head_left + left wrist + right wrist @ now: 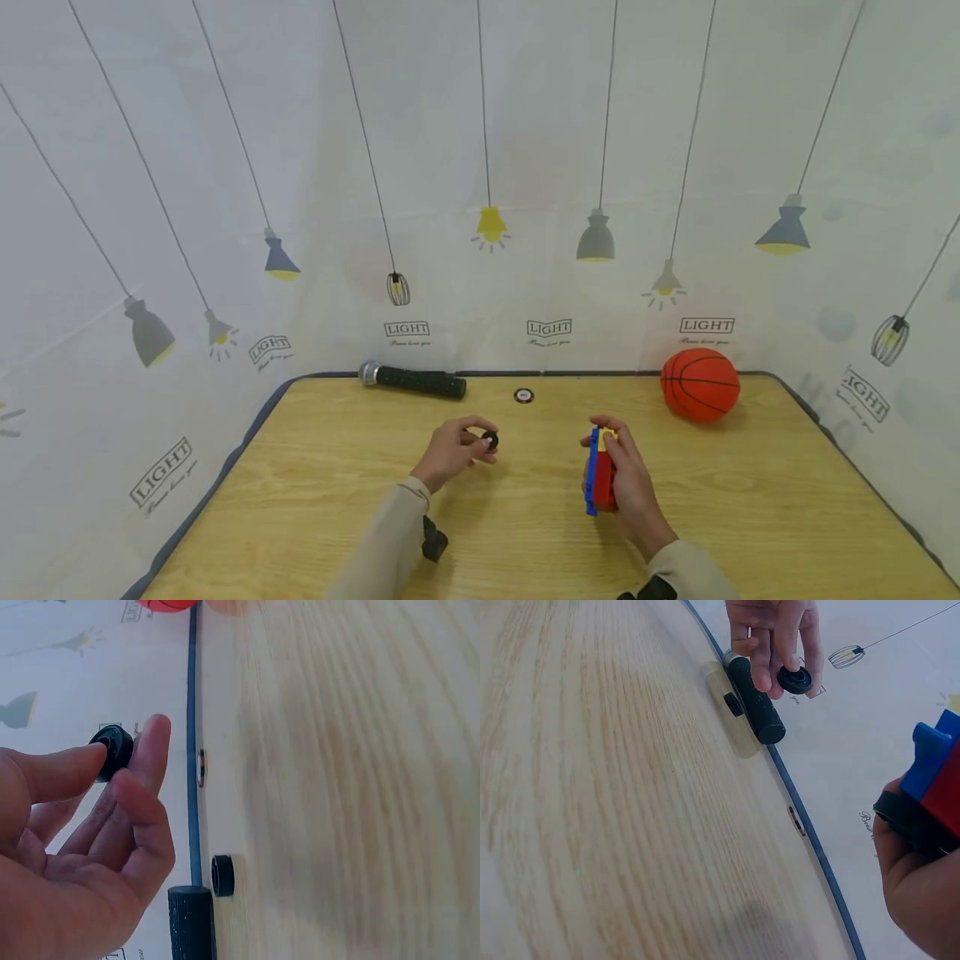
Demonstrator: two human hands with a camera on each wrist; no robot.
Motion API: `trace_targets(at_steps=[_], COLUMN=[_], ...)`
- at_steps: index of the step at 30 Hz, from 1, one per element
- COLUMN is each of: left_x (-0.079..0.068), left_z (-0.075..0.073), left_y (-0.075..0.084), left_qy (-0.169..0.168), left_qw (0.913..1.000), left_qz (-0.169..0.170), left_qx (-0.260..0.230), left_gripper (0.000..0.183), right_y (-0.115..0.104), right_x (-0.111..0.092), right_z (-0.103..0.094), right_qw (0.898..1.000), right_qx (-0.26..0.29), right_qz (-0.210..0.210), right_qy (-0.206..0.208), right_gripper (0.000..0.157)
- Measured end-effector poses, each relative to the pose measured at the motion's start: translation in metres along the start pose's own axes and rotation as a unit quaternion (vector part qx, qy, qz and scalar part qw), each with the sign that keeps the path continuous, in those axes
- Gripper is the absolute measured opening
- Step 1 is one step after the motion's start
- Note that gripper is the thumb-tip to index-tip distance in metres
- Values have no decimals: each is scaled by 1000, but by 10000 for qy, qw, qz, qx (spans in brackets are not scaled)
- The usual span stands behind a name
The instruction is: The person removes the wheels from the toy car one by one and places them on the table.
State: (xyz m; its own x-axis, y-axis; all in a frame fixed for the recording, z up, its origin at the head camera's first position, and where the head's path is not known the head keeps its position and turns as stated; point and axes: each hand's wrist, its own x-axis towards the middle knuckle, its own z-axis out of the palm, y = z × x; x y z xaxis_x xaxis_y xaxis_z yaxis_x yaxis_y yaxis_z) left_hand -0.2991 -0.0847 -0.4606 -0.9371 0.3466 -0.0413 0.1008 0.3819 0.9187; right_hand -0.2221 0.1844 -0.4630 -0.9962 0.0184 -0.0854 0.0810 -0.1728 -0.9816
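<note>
Sleeves (386, 533): beige cuffs are seen nearest the camera, well in front of the microphone (416, 381), with a small black device (433, 542) worn at each wrist.
Left hand (453, 454): held just in front of the microphone's handle end; a black toy wheel (490, 440) is pinched between thumb and fingers, raised clear of the table (517, 525).
Right hand (636, 492): held to the right of the microphone and nearer the camera; a toy-brick vehicle (604, 479) is gripped, thumb laid on its yellow and red side, fingertips showing past its blue side.
Toy-brick vehicle: blue side turned leftward, toward the microphone's side of the table; a black wheel (909, 823) is shown against it in the right wrist view.
Loose wheel (223, 875): laid flat on the table on the near side of the microphone, seen in both wrist views only.
Round chip (523, 395): laid flat to the right of the microphone's handle end, its centre marked in print too small to be read.
Basketball (700, 384): red with black lines, rested well to the right of the microphone.
Wall (540, 125): printed with hanging lamps and "LIGHT" labels, set behind the microphone.
</note>
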Motion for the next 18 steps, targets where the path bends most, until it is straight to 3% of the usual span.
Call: trace_targets(at_steps=[6, 18], left_x=[13, 31], left_z=[-10, -22], left_y=[-4, -5], left_qy=[462, 672], left_qw=[9973, 9919], left_qz=[-258, -462], left_qx=[510, 972], left_gripper=[23, 17], right_y=[3, 7], right_x=[0, 2], right_z=[-2, -3], right_qw=[10000, 9996], right_qx=[39, 0], right_qz=[71, 255], right_qy=[55, 140], right_gripper=[31, 31])
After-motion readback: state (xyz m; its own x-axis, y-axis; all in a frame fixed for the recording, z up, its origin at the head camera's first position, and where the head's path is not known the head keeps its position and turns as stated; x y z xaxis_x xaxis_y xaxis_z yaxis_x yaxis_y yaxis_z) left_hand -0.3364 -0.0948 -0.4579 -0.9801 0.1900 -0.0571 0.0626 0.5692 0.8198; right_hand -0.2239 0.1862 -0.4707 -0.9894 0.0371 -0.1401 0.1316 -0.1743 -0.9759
